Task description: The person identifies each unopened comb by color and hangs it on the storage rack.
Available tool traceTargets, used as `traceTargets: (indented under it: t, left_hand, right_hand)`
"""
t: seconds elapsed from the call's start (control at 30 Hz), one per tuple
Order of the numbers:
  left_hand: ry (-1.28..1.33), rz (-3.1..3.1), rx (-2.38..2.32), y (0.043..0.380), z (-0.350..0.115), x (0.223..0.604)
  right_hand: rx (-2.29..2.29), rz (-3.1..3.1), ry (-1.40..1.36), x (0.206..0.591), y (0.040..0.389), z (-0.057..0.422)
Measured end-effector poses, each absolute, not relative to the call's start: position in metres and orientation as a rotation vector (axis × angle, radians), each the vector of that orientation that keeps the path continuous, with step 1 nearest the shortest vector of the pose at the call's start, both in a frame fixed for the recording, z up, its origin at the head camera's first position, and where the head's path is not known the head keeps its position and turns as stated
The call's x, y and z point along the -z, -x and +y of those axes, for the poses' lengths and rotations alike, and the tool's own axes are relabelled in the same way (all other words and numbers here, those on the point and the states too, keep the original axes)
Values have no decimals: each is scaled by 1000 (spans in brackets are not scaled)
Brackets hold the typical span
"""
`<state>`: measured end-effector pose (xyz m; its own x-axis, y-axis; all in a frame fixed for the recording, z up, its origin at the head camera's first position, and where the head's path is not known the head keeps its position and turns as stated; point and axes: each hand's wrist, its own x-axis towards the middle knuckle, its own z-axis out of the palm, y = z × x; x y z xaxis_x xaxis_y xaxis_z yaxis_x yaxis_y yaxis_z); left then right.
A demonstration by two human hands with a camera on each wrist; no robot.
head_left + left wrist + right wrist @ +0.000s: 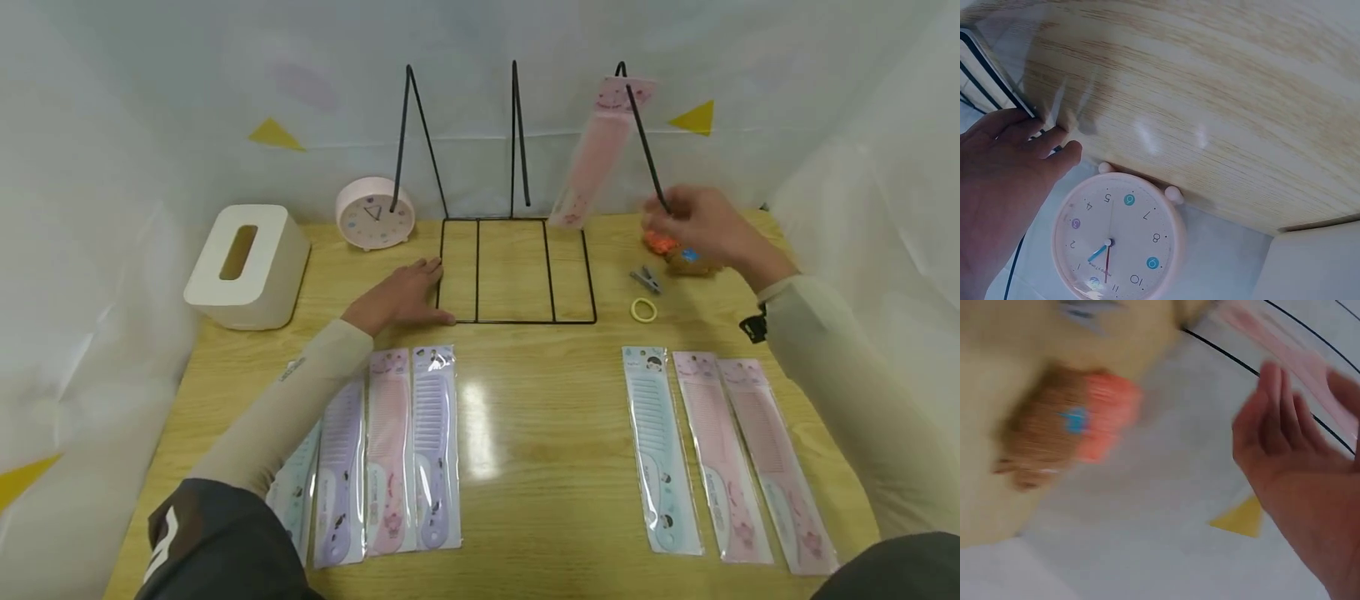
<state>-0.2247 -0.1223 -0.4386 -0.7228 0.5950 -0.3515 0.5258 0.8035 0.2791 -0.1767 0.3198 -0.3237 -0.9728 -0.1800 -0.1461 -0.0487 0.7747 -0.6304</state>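
A black wire rack (517, 322) with several upright hooks stands at the back of the table. On its right hook hangs a pink comb in a clear package (597, 158), tilted and slightly blurred. My left hand (405, 293) rests on the left side of the rack's base, fingers extended over the wire and thumb near the front corner. My right hand (693, 221) is by the front tip of the right hook, its fingers loosely bent. In the right wrist view nothing shows inside that hand (1300, 450), and the pink package lies beyond the fingertips.
Packaged combs lie in two groups, purple (431, 450) and others at left, green (662, 450) and pink at right. A pink clock (375, 213) and white tissue box (247, 267) stand left. A grey clip (646, 279), yellow ring (643, 310) and brown-orange plush (1054, 425) lie right.
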Motion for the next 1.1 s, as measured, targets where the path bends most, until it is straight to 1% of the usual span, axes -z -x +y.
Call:
traceTargets:
  t: [0.1,0.2,0.37,0.53,0.6,0.73,0.83,0.97,1.1]
  left_hand:
    - [-841,2556,-249,223,-124,437]
    - [-839,2558,-253,222,-123,435]
    - [-821,2578,-225,223,-126,431]
    - [-819,2573,-241,225,-126,429]
    - [-827,2571,-244,226,-125,430]
    - [-832,2557,-251,229,-123,434]
    - [-826,2548,-257,229,-123,435]
    - [-811,2551,-264,228,-124,433]
    - [-801,2561,-264,228,-126,432]
  right_hand:
    - [762,2610,361,365,150,330]
    - [697,2491,407,392,125,340]
    - [708,2515,360,408,105,346]
    - [803,2541,407,418,100,348]
    - [872,2517,385,421,99,349]
    - [1078,2393,269,419,95,345]
    - [1216,2334,217,410,92,335]
    - [1408,2338,247,388,86,309]
    - [1570,2389,306,355,78,271]
